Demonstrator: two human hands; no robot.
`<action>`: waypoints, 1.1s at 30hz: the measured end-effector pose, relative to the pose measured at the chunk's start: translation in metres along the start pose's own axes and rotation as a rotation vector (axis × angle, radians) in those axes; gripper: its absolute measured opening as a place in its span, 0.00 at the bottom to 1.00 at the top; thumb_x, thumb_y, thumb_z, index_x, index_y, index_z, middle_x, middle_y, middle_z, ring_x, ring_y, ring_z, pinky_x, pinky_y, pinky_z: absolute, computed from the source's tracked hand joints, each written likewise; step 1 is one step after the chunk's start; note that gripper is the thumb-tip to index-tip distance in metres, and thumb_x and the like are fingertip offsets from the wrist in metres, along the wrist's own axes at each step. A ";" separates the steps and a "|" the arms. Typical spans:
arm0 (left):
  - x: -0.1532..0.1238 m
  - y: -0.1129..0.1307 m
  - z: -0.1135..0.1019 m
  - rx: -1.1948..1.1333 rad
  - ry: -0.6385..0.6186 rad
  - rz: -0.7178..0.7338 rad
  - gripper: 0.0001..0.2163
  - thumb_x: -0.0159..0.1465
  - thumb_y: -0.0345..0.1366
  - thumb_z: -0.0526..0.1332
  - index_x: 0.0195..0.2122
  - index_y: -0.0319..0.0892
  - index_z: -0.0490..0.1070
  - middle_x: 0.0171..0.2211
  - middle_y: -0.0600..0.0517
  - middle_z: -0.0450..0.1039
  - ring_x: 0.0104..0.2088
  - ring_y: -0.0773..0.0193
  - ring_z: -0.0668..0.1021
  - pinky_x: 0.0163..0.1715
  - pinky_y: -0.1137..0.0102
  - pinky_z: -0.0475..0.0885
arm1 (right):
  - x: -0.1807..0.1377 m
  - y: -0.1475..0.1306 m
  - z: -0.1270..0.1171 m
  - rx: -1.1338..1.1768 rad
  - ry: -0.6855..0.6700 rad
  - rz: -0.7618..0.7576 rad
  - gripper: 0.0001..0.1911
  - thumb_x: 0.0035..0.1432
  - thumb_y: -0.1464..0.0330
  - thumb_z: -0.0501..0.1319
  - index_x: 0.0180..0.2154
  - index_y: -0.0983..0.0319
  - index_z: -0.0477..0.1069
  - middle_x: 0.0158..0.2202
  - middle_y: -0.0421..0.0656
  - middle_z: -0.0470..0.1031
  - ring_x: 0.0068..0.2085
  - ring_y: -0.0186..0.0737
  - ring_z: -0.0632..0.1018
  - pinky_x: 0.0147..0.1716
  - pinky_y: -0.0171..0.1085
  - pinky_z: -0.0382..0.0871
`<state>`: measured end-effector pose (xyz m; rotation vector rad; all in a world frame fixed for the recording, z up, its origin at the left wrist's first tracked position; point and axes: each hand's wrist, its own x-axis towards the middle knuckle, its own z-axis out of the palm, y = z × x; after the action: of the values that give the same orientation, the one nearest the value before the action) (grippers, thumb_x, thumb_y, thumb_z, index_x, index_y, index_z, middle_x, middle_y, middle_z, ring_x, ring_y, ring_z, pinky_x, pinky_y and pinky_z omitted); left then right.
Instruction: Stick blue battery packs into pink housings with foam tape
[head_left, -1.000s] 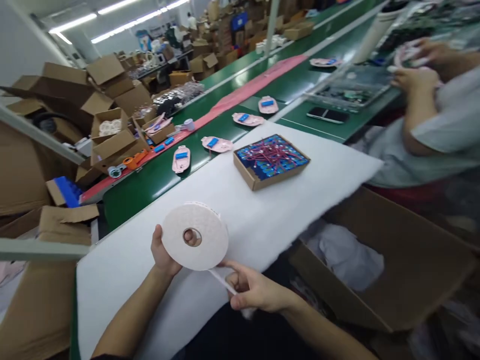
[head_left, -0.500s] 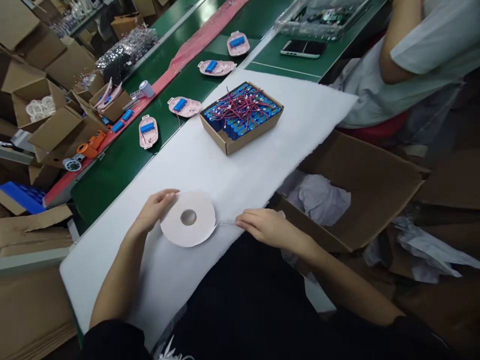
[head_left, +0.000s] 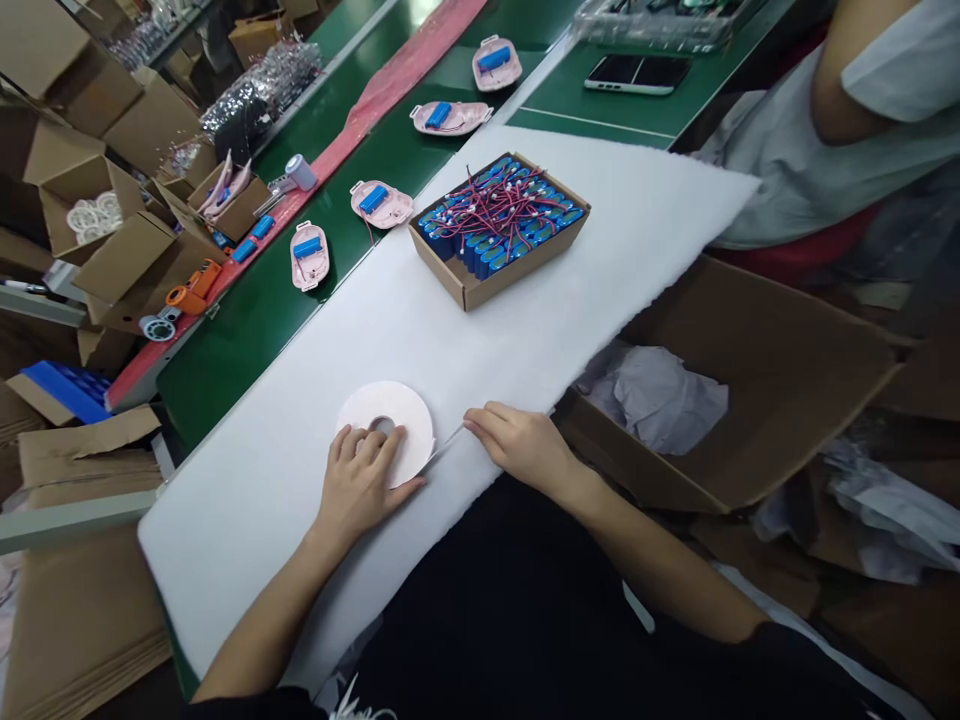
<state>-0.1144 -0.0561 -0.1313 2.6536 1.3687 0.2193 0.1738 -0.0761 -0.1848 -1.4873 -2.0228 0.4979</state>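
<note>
Head view: tape roll (head_left: 414,412), lower centre
Left hand (head_left: 356,490): fingers spread over it
Right hand (head_left: 529,447): fingertips pinched on its strip (head_left: 449,441)

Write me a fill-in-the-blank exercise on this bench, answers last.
The right hand pinches the thin pale strip from the round white tape roll under the ____ hand.
The shallow brown cardboard box stands on the large ____ sheet.
Pink oval shells bearing blue blocks on the green surface number ____.
Left; white; four.
</note>
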 end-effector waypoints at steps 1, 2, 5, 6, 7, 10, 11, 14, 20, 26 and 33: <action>0.001 -0.006 0.001 -0.035 -0.019 0.000 0.32 0.62 0.59 0.69 0.63 0.49 0.74 0.47 0.40 0.77 0.52 0.39 0.71 0.66 0.46 0.54 | 0.001 0.000 -0.004 0.057 -0.009 -0.046 0.22 0.79 0.61 0.48 0.44 0.61 0.79 0.35 0.44 0.80 0.32 0.38 0.78 0.30 0.35 0.65; 0.002 -0.012 0.001 -0.065 -0.038 -0.003 0.33 0.61 0.59 0.70 0.63 0.49 0.74 0.47 0.40 0.76 0.52 0.39 0.71 0.67 0.46 0.53 | 0.001 0.000 -0.010 0.137 -0.034 -0.103 0.21 0.79 0.62 0.49 0.43 0.61 0.79 0.35 0.44 0.81 0.33 0.38 0.79 0.32 0.35 0.67; 0.003 -0.028 0.002 -0.070 -0.087 0.013 0.40 0.57 0.67 0.68 0.63 0.46 0.74 0.48 0.39 0.75 0.53 0.38 0.69 0.69 0.44 0.50 | -0.007 -0.003 -0.030 0.394 -0.207 -0.252 0.18 0.77 0.65 0.54 0.39 0.60 0.79 0.32 0.41 0.81 0.31 0.36 0.79 0.33 0.35 0.68; 0.002 -0.032 0.003 -0.052 -0.098 0.032 0.43 0.55 0.70 0.67 0.64 0.45 0.74 0.48 0.39 0.74 0.53 0.39 0.69 0.69 0.43 0.48 | -0.011 -0.005 -0.037 0.455 -0.280 -0.285 0.17 0.76 0.65 0.55 0.37 0.60 0.80 0.31 0.40 0.80 0.30 0.35 0.78 0.32 0.35 0.67; 0.002 -0.035 0.004 -0.035 -0.106 0.053 0.47 0.53 0.73 0.65 0.64 0.44 0.73 0.48 0.39 0.74 0.53 0.39 0.68 0.70 0.43 0.47 | -0.015 -0.008 -0.042 0.502 -0.341 -0.313 0.16 0.75 0.66 0.56 0.36 0.60 0.80 0.29 0.39 0.80 0.28 0.35 0.77 0.31 0.35 0.67; 0.001 -0.039 0.002 -0.031 -0.154 0.100 0.54 0.50 0.78 0.62 0.68 0.43 0.68 0.49 0.40 0.72 0.54 0.40 0.67 0.71 0.40 0.43 | -0.026 -0.013 -0.047 0.599 -0.453 -0.375 0.17 0.75 0.66 0.57 0.34 0.59 0.80 0.26 0.38 0.78 0.26 0.35 0.75 0.29 0.34 0.66; 0.001 -0.039 0.000 -0.040 -0.181 0.104 0.54 0.51 0.77 0.62 0.70 0.43 0.66 0.50 0.40 0.72 0.55 0.40 0.67 0.71 0.40 0.42 | -0.028 -0.013 -0.046 0.616 -0.475 -0.377 0.18 0.75 0.65 0.56 0.34 0.59 0.80 0.26 0.38 0.78 0.26 0.35 0.75 0.29 0.34 0.66; 0.003 -0.041 -0.009 -0.070 -0.261 0.109 0.49 0.57 0.70 0.66 0.73 0.45 0.60 0.54 0.40 0.71 0.58 0.39 0.66 0.71 0.37 0.42 | -0.032 -0.005 -0.041 0.605 -0.493 -0.266 0.17 0.76 0.63 0.57 0.37 0.59 0.82 0.27 0.38 0.80 0.27 0.35 0.77 0.30 0.34 0.68; 0.009 -0.051 -0.034 -0.241 -0.274 0.138 0.40 0.60 0.60 0.71 0.69 0.46 0.68 0.49 0.41 0.75 0.57 0.39 0.68 0.64 0.44 0.61 | -0.031 0.014 -0.044 0.536 -0.198 -0.014 0.16 0.73 0.59 0.62 0.38 0.59 0.84 0.28 0.38 0.82 0.25 0.35 0.79 0.25 0.32 0.69; 0.008 -0.046 -0.056 -0.379 -0.302 0.212 0.46 0.54 0.65 0.73 0.69 0.48 0.68 0.48 0.42 0.75 0.53 0.44 0.68 0.65 0.44 0.59 | -0.023 0.011 -0.053 0.597 -0.094 -0.007 0.14 0.71 0.60 0.64 0.37 0.59 0.85 0.30 0.39 0.84 0.26 0.35 0.80 0.26 0.32 0.74; 0.005 -0.036 -0.067 -0.549 -0.383 0.280 0.46 0.54 0.64 0.73 0.70 0.50 0.67 0.41 0.45 0.74 0.46 0.48 0.69 0.63 0.43 0.60 | -0.016 0.003 -0.054 0.639 0.020 -0.051 0.15 0.70 0.59 0.65 0.34 0.58 0.85 0.28 0.39 0.83 0.24 0.35 0.80 0.25 0.32 0.75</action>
<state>-0.1534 -0.0269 -0.0730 2.2518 0.6931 0.0898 0.2139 -0.0921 -0.1482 -1.0365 -1.6529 0.9896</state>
